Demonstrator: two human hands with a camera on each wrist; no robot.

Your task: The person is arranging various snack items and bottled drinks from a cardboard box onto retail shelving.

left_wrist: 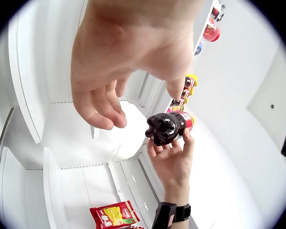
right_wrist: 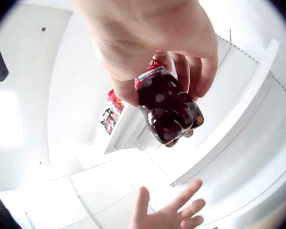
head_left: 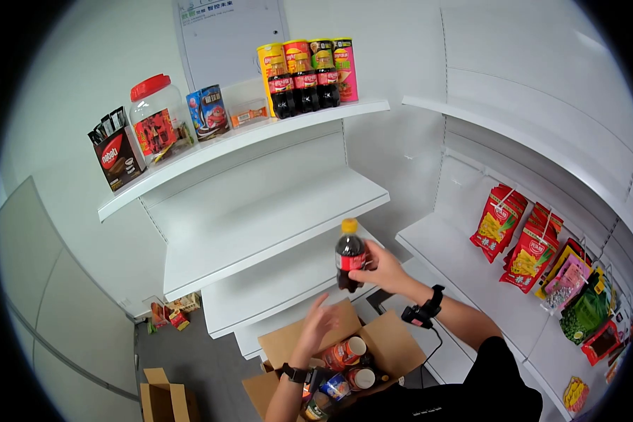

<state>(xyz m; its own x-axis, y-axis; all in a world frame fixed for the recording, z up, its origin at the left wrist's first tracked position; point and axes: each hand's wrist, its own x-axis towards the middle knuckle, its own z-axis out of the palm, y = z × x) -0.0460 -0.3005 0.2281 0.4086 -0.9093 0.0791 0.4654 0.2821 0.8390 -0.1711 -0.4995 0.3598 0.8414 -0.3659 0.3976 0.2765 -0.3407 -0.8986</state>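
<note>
My right hand (head_left: 381, 271) grips a small cola bottle (head_left: 349, 255) with a yellow cap and red label, held upright in front of the white middle shelf (head_left: 260, 225). The right wrist view shows the bottle's dark base (right_wrist: 170, 110) wrapped by my fingers (right_wrist: 190, 71). In the left wrist view the same bottle (left_wrist: 168, 128) sits in that hand (left_wrist: 174, 160). My left hand (head_left: 316, 325) hovers lower, fingers relaxed and holding nothing, above an open cardboard box (head_left: 394, 344) of drinks and cans.
The top shelf (head_left: 211, 144) carries several cola bottles (head_left: 304, 90), chip tubes (head_left: 309, 53), a red-lidded jar (head_left: 156, 116) and snack boxes (head_left: 117, 156). Red snack bags (head_left: 517, 235) hang on the right rack. A small box (head_left: 158, 394) stands on the floor.
</note>
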